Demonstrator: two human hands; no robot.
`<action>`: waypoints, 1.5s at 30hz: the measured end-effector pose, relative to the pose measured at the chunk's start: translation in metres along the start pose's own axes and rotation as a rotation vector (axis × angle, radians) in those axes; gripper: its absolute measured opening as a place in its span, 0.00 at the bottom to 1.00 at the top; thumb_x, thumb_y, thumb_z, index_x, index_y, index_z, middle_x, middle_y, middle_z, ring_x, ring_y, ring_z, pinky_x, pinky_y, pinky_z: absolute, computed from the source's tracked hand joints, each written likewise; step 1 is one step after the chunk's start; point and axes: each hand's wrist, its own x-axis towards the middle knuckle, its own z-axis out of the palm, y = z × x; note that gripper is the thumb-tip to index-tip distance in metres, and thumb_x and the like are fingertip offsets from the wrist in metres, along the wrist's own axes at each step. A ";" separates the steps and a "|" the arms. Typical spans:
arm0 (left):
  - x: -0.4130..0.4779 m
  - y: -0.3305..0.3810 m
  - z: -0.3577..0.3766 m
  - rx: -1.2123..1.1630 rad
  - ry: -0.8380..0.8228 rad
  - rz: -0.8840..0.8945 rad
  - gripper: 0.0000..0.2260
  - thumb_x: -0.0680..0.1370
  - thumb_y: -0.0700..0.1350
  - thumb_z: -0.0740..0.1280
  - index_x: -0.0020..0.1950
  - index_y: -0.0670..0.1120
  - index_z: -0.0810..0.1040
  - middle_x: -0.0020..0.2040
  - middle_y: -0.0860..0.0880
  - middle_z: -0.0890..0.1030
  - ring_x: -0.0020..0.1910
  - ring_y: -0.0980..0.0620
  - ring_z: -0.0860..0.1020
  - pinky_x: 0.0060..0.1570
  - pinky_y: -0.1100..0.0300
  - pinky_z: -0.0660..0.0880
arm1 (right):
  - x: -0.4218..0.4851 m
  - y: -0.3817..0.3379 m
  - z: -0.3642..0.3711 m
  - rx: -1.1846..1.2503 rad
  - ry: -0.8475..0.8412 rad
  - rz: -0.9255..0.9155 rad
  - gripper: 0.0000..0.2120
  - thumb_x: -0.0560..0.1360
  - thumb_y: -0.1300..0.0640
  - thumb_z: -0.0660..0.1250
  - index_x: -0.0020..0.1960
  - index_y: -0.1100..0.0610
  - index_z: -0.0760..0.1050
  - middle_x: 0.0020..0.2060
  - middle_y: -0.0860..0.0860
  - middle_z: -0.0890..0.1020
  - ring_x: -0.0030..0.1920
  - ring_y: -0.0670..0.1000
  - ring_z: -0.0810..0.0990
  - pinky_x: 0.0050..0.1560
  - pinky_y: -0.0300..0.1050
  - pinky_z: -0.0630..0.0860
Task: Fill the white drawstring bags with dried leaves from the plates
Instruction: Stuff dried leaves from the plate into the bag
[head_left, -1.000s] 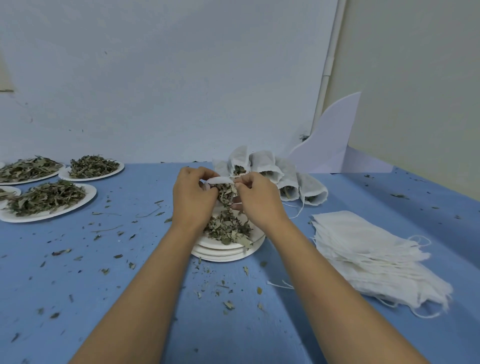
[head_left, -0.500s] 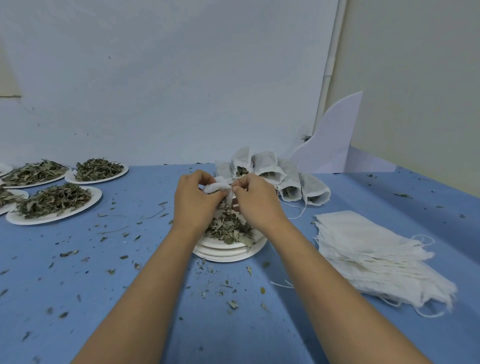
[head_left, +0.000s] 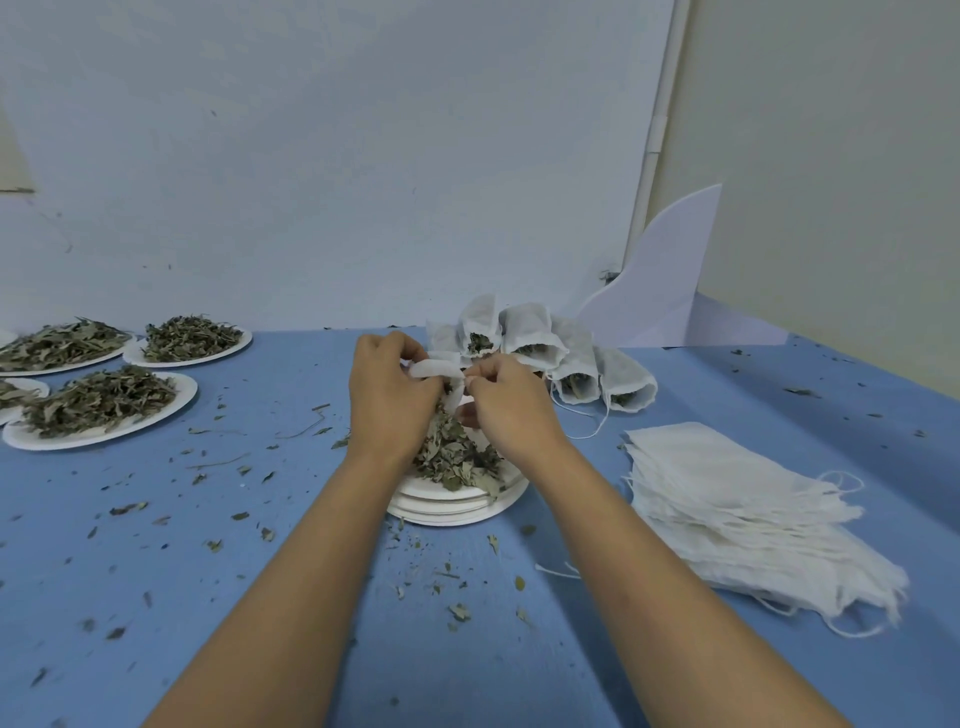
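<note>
Both hands pinch one white bag (head_left: 435, 370) between them. The left hand (head_left: 387, 400) has its fingers curled over the bag's left end, and the right hand (head_left: 511, 410) nips the right end between thumb and fingertips, so the top edge is stretched in a short band from one hand to the other. Most of the bag is hidden behind the knuckles, and whether its mouth is open cannot be told. Directly under the grip lies a heap of dried leaves (head_left: 457, 460) on a stack of plates (head_left: 457, 512). The left hand's heel is down against the heap, with the bag just above the leaves. Just behind the grip, and a little to its right, filled bags (head_left: 524, 338) lean together in a cluster with their mouths open and leaves showing inside. Their cords trail onto the blue table (head_left: 208, 571). Right of the grip and nearer the person, apart from the stack, sits a pile of flat empty bags (head_left: 737, 504). A loose string (head_left: 558, 571) lies between that pile and the right forearm. Well to the left of the grip, four more plates of leaves (head_left: 104, 405) stand in a group, partly cut off by the frame edge. Leaf crumbs (head_left: 457, 610) are scattered over the table, thickest just below the stack. Far behind the grip to the right, a white card (head_left: 660, 291) leans in the corner against the wall (head_left: 363, 156).
</note>
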 end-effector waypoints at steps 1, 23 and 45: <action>0.000 0.000 -0.003 -0.030 -0.046 -0.008 0.06 0.74 0.39 0.68 0.44 0.49 0.73 0.50 0.52 0.70 0.42 0.59 0.72 0.37 0.78 0.66 | 0.001 0.002 0.000 0.006 0.011 0.001 0.13 0.77 0.65 0.57 0.37 0.52 0.70 0.38 0.50 0.77 0.48 0.61 0.81 0.54 0.61 0.76; 0.003 -0.007 -0.004 0.098 0.037 -0.017 0.12 0.70 0.29 0.64 0.39 0.45 0.68 0.48 0.47 0.69 0.41 0.53 0.67 0.36 0.77 0.64 | 0.001 0.003 0.000 0.015 -0.188 0.030 0.11 0.74 0.66 0.55 0.42 0.53 0.71 0.34 0.49 0.79 0.47 0.57 0.83 0.52 0.55 0.76; -0.016 -0.001 -0.028 -0.151 0.160 -0.289 0.06 0.76 0.41 0.68 0.41 0.51 0.76 0.40 0.51 0.81 0.42 0.47 0.82 0.43 0.55 0.77 | 0.002 0.003 0.007 0.285 -0.167 0.028 0.06 0.81 0.63 0.57 0.55 0.56 0.71 0.53 0.55 0.79 0.50 0.51 0.82 0.55 0.45 0.79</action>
